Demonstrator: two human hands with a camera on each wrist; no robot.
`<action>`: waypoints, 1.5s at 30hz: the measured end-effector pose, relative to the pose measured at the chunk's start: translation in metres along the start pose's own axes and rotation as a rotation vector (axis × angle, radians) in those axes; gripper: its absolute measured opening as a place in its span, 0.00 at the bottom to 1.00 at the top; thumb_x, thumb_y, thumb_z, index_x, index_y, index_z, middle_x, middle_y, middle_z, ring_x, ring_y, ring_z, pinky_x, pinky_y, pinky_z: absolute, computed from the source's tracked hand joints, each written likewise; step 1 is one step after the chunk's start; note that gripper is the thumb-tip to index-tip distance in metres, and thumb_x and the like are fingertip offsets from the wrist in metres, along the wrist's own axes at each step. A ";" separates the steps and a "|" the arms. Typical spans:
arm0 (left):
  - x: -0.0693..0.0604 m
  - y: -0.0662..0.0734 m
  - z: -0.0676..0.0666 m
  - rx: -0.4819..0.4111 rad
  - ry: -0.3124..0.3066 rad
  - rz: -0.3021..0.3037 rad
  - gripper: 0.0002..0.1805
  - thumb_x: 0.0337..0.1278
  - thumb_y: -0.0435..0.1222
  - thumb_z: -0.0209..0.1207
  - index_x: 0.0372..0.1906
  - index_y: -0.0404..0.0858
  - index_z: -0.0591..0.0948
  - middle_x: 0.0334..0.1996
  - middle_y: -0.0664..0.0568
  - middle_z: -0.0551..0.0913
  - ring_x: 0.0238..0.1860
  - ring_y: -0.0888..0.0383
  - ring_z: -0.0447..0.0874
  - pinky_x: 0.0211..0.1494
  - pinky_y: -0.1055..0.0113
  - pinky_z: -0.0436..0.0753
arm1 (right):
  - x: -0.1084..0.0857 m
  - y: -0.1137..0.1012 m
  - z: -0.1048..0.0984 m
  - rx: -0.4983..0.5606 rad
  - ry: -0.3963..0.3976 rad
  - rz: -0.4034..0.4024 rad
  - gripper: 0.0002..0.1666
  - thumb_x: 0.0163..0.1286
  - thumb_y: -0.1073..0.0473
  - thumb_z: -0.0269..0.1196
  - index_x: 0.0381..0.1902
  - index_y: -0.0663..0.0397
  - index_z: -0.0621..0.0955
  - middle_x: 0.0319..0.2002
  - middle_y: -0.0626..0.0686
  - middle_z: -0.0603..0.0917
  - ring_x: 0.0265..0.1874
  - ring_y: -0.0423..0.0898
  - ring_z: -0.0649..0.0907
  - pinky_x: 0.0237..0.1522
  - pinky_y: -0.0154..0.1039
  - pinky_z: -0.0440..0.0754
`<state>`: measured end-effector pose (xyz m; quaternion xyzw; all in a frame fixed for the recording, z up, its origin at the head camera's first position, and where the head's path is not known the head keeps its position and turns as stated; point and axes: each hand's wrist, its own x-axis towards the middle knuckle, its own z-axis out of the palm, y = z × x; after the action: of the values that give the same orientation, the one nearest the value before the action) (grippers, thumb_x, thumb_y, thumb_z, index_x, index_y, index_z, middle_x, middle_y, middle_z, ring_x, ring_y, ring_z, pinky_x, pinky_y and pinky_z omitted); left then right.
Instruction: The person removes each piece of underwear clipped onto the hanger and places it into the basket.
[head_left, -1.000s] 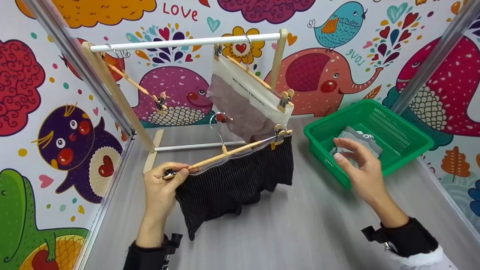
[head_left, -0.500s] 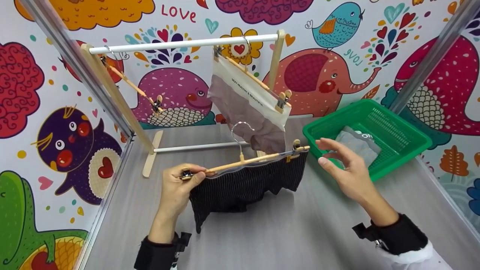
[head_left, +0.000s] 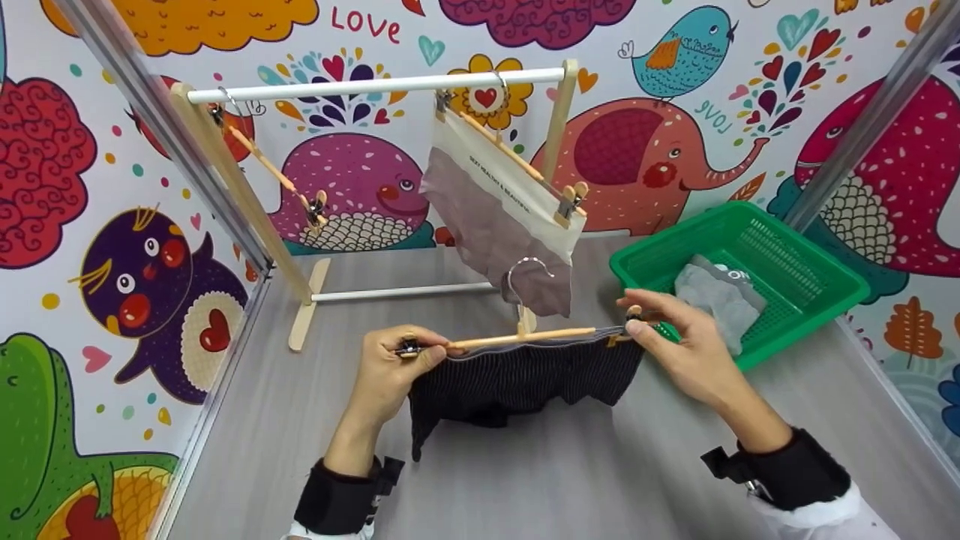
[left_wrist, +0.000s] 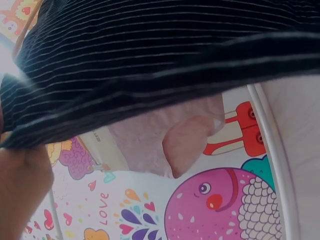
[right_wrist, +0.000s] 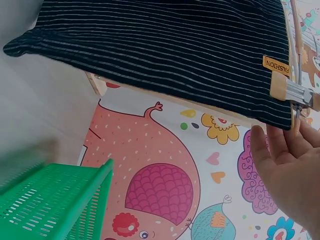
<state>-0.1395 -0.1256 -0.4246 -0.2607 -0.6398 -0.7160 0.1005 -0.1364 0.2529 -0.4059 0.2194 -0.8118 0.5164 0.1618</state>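
A black striped garment [head_left: 517,379] hangs from a wooden clip hanger [head_left: 525,337] held level in front of the rack. My left hand [head_left: 394,371] grips the hanger's left end by the clip. At the other end, my right hand [head_left: 682,345] pinches the clip between thumb and fingers. In the right wrist view the clip [right_wrist: 292,92] bites the waistband beside an orange label [right_wrist: 276,65], with the right hand [right_wrist: 290,170] at that corner. The striped cloth [left_wrist: 150,60] covers much of the left wrist view, the left hand [left_wrist: 22,185] at its edge.
On the white-barred rack [head_left: 375,86] hang an empty clip hanger [head_left: 262,161] at left and a mauve and cream garment [head_left: 499,202] at right. A green basket [head_left: 810,322] at the right holds a grey garment [head_left: 720,296]. Behind stands a printed wall.
The left hand has carried the hanger and striped garment to the right and levelled them. The right hand has moved left and down from beside the basket onto the right clip.
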 end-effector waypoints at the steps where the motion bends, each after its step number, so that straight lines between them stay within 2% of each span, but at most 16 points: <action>1: 0.000 0.000 0.001 0.010 -0.001 -0.004 0.03 0.57 0.19 0.67 0.35 0.19 0.85 0.33 0.50 0.91 0.35 0.58 0.90 0.40 0.70 0.88 | -0.001 0.000 0.000 -0.009 -0.001 0.007 0.24 0.71 0.76 0.65 0.63 0.61 0.83 0.52 0.57 0.88 0.49 0.42 0.85 0.49 0.27 0.81; 9: 0.004 -0.002 0.009 0.021 -0.009 -0.003 0.04 0.56 0.20 0.69 0.35 0.20 0.85 0.33 0.46 0.91 0.36 0.58 0.90 0.40 0.71 0.87 | -0.003 0.000 -0.003 -0.003 0.011 0.021 0.16 0.73 0.76 0.62 0.53 0.60 0.87 0.46 0.55 0.90 0.43 0.41 0.85 0.42 0.27 0.82; 14: 0.007 -0.004 0.011 0.005 -0.022 0.003 0.05 0.57 0.21 0.69 0.35 0.20 0.85 0.33 0.42 0.91 0.36 0.56 0.91 0.41 0.70 0.88 | -0.004 0.001 -0.003 0.026 0.001 -0.007 0.17 0.71 0.78 0.63 0.54 0.62 0.85 0.43 0.57 0.89 0.41 0.42 0.85 0.41 0.29 0.81; 19: 0.010 -0.005 0.014 -0.030 -0.042 0.007 0.05 0.58 0.20 0.68 0.36 0.18 0.84 0.33 0.39 0.90 0.37 0.55 0.92 0.41 0.70 0.88 | -0.002 0.002 -0.003 0.026 -0.015 -0.073 0.22 0.67 0.80 0.66 0.56 0.63 0.83 0.41 0.58 0.88 0.38 0.40 0.85 0.39 0.29 0.80; 23: 0.012 -0.005 0.016 -0.062 -0.064 0.007 0.06 0.59 0.21 0.67 0.36 0.17 0.84 0.33 0.36 0.90 0.37 0.55 0.92 0.41 0.70 0.88 | -0.001 0.003 -0.004 -0.020 -0.020 -0.140 0.26 0.60 0.81 0.70 0.56 0.61 0.84 0.41 0.55 0.88 0.38 0.39 0.84 0.37 0.28 0.79; 27: 0.014 -0.005 0.019 -0.059 -0.076 0.010 0.06 0.59 0.21 0.68 0.36 0.18 0.84 0.33 0.37 0.90 0.37 0.54 0.92 0.41 0.69 0.88 | 0.001 0.006 -0.007 -0.076 -0.048 -0.207 0.23 0.57 0.80 0.73 0.47 0.57 0.89 0.40 0.53 0.88 0.38 0.39 0.83 0.37 0.26 0.79; 31: 0.014 -0.004 0.021 -0.056 -0.088 -0.002 0.06 0.60 0.22 0.68 0.37 0.18 0.84 0.33 0.38 0.90 0.37 0.53 0.93 0.41 0.68 0.89 | 0.004 0.010 -0.009 -0.076 -0.094 -0.285 0.20 0.54 0.82 0.74 0.38 0.55 0.91 0.35 0.51 0.87 0.33 0.39 0.82 0.31 0.26 0.77; 34: 0.014 -0.003 0.021 -0.057 -0.092 -0.019 0.06 0.60 0.21 0.67 0.38 0.18 0.84 0.33 0.37 0.90 0.37 0.52 0.93 0.42 0.67 0.89 | 0.004 0.012 -0.010 -0.065 -0.125 -0.323 0.22 0.53 0.84 0.73 0.37 0.55 0.91 0.32 0.49 0.86 0.29 0.40 0.81 0.27 0.26 0.76; 37: 0.014 -0.003 0.021 -0.002 -0.081 -0.032 0.06 0.60 0.22 0.68 0.39 0.20 0.85 0.34 0.38 0.90 0.37 0.54 0.92 0.41 0.67 0.89 | 0.004 0.012 -0.011 -0.078 -0.137 -0.347 0.22 0.53 0.84 0.72 0.37 0.54 0.90 0.32 0.48 0.86 0.29 0.40 0.81 0.28 0.25 0.77; 39: 0.014 -0.002 0.021 0.053 -0.077 -0.027 0.07 0.60 0.23 0.69 0.41 0.22 0.87 0.36 0.39 0.91 0.38 0.57 0.91 0.41 0.68 0.89 | 0.003 0.012 -0.011 -0.088 -0.123 -0.363 0.20 0.54 0.83 0.72 0.36 0.55 0.90 0.32 0.49 0.86 0.29 0.40 0.81 0.29 0.26 0.77; 41: 0.014 -0.002 0.020 0.095 -0.079 -0.011 0.09 0.58 0.23 0.71 0.43 0.24 0.87 0.37 0.39 0.90 0.38 0.59 0.90 0.42 0.69 0.89 | 0.002 0.012 -0.012 -0.089 -0.103 -0.378 0.14 0.58 0.78 0.73 0.36 0.56 0.90 0.33 0.49 0.86 0.30 0.40 0.81 0.29 0.27 0.76; 45: 0.013 0.000 0.017 0.078 -0.103 0.027 0.12 0.58 0.23 0.71 0.47 0.25 0.86 0.38 0.36 0.90 0.40 0.59 0.89 0.41 0.71 0.87 | 0.001 0.014 -0.014 -0.070 -0.059 -0.425 0.05 0.63 0.71 0.73 0.35 0.58 0.90 0.32 0.51 0.85 0.30 0.41 0.79 0.29 0.28 0.75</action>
<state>-0.1461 -0.1065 -0.4174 -0.3019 -0.6679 -0.6747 0.0872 -0.1444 0.2706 -0.4101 0.3950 -0.7692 0.4352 0.2508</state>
